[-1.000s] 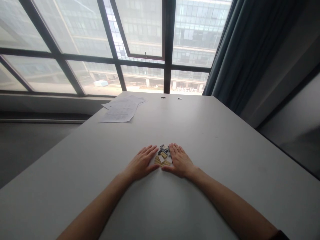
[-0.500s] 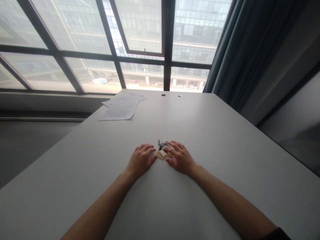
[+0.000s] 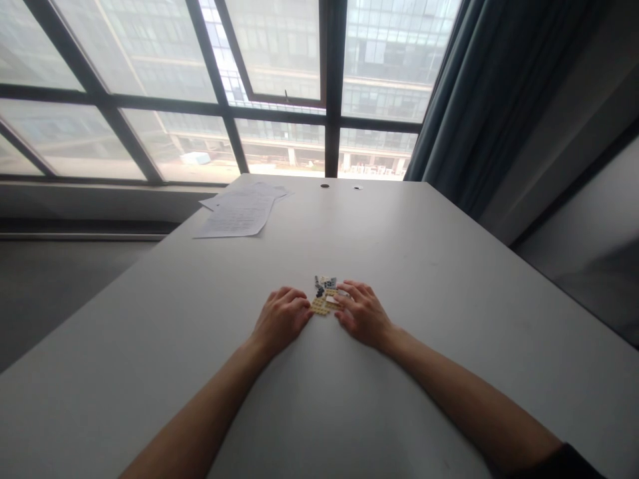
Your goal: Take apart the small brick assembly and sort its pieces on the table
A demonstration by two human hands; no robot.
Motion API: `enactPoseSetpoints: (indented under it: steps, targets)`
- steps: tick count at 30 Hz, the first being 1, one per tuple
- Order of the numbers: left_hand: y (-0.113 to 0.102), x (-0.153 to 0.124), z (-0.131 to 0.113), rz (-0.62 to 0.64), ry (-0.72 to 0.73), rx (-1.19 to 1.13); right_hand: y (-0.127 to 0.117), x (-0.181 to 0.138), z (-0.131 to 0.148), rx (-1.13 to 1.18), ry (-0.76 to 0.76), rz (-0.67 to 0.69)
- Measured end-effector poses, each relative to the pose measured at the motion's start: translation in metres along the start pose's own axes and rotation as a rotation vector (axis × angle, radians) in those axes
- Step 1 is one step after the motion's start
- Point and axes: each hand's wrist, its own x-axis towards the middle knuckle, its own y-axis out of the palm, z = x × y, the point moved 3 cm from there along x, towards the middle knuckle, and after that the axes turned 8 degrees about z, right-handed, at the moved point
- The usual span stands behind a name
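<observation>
A small heap of toy bricks (image 3: 323,296), tan, black and white, lies on the grey table (image 3: 399,253) between my hands. My left hand (image 3: 280,319) rests on the table just left of the heap, fingers curled, tips at the tan plates. My right hand (image 3: 362,313) sits just right of it, fingers bent over the edge of the heap and touching the top pieces. Whether either hand grips a piece is hidden by the fingers.
Several printed paper sheets (image 3: 238,213) lie at the table's far left corner. Two small holes (image 3: 325,185) are near the far edge. A big window stands behind, a dark curtain (image 3: 479,100) at the right, and the table's left edge drops to the floor.
Both hands went from lying flat around the heap to curled fingers. The heap has been pushed a little farther away and closer together.
</observation>
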Motion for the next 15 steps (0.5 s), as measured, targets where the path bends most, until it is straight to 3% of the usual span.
enactPoseSetpoints:
  steps: [7, 12, 15]
  targets:
    - [-0.004, -0.001, 0.004, 0.032, 0.096, -0.056, -0.004, -0.015, 0.009, 0.129, 0.023, -0.047]
    - [-0.019, -0.003, -0.015, -0.044, 0.218, -0.167, -0.003, -0.017, 0.022, 0.459, 0.104, -0.090]
    - [-0.021, -0.003, -0.029, -0.078, 0.214, -0.292, 0.001, -0.016, 0.030, 0.674, 0.188, -0.116]
